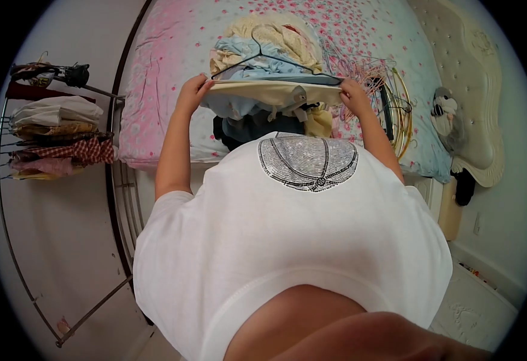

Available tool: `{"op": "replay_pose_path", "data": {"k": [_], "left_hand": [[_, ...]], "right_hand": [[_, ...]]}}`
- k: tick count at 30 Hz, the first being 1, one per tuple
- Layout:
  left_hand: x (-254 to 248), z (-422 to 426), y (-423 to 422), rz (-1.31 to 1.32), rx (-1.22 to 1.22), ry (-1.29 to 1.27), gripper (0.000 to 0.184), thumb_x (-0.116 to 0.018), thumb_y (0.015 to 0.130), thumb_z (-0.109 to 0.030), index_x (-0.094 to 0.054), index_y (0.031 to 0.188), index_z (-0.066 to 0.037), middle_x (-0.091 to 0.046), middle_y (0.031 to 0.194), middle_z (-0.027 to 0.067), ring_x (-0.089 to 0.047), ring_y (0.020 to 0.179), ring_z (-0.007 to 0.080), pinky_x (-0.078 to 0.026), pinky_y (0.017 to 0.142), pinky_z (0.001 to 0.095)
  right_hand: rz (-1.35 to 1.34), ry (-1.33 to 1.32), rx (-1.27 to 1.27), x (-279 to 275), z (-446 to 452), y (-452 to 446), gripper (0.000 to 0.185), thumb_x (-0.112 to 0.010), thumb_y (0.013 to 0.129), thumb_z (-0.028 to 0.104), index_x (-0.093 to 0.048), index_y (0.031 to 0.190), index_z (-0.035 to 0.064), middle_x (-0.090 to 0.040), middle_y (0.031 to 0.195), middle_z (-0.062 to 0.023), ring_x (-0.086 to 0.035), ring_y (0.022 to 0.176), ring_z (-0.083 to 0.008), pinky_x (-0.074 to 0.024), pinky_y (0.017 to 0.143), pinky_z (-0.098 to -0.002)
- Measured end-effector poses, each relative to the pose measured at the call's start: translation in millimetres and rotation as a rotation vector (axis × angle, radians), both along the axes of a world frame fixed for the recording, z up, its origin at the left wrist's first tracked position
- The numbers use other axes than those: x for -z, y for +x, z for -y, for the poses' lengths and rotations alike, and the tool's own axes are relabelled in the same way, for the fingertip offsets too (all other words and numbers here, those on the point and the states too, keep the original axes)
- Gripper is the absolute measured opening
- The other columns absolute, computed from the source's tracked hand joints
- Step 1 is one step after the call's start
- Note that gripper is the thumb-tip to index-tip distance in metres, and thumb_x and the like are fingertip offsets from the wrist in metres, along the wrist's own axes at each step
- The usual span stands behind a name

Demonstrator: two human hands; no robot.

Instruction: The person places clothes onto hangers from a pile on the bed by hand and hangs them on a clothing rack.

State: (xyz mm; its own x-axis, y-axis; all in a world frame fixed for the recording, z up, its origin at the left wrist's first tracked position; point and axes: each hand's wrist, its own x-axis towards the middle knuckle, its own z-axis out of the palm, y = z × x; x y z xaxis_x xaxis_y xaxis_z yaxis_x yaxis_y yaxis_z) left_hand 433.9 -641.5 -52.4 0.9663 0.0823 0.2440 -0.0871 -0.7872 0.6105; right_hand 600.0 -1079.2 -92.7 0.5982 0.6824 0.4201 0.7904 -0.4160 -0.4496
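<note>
A cream garment with a grey bow (248,91) is stretched level between my two hands, over the near side of the bed. My left hand (193,94) pinches its left end, fingers closed. At the other end my right hand (355,98) grips the garment's edge, also closed. Along this edge lies the lower bar of a dark clothes hanger (260,55), its hook pointing away from me. The hanger's corners come close to both hands; whether the fingers also hold it I cannot tell. Behind lies a pile of light blue and cream clothes (269,45); dark clothing (254,129) lies below the garment.
The bed (161,72) has a pink floral cover. Loose hangers (375,75) and a yellow hoop-like frame (405,114) lie on its right. A plush toy (447,111) sits by the headboard (477,78). At left stands a rack (0,162) with hanging clothes (58,135).
</note>
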Motion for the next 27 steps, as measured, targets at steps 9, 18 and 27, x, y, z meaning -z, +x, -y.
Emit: {"op": "replay_pose_path", "data": {"k": [9,18,27], "left_hand": [[1.8,40.3,6.5,0.129,-0.149,0.222,0.033,-0.055,0.081,-0.035,-0.054,0.068,-0.005,-0.053,0.063,0.0114,-0.052,0.063,0.0295,-0.039,0.054,0.0388],[-22.5,100.1,1.2,0.181,-0.178,0.113,0.035,-0.058,0.078,-0.037,-0.05,0.063,-0.007,-0.051,0.058,0.0095,-0.051,0.055,0.0284,-0.038,0.048,0.0375],[-31.8,72.3,2.3,0.255,-0.091,0.225,0.035,-0.06,0.077,-0.035,-0.049,0.061,-0.007,-0.049,0.056,0.0096,-0.051,0.053,0.028,-0.038,0.047,0.0374]], "right_hand": [[-0.077,0.071,0.095,-38.0,-32.9,-17.1,0.018,-0.061,0.066,0.008,-0.053,0.08,-0.0007,-0.051,0.075,-0.0132,-0.051,0.075,-0.0311,-0.0414,0.067,-0.0378],[0.105,0.128,0.131,-80.7,-62.0,-37.9,0.018,-0.061,0.065,0.006,-0.053,0.08,-0.0001,-0.053,0.078,-0.0129,-0.051,0.077,-0.0311,-0.0416,0.07,-0.0388],[-0.111,0.282,0.207,-131.2,-25.4,-31.9,0.017,-0.06,0.065,0.003,-0.054,0.081,0.0011,-0.054,0.08,-0.0113,-0.052,0.078,-0.0305,-0.0418,0.072,-0.0366]]}}
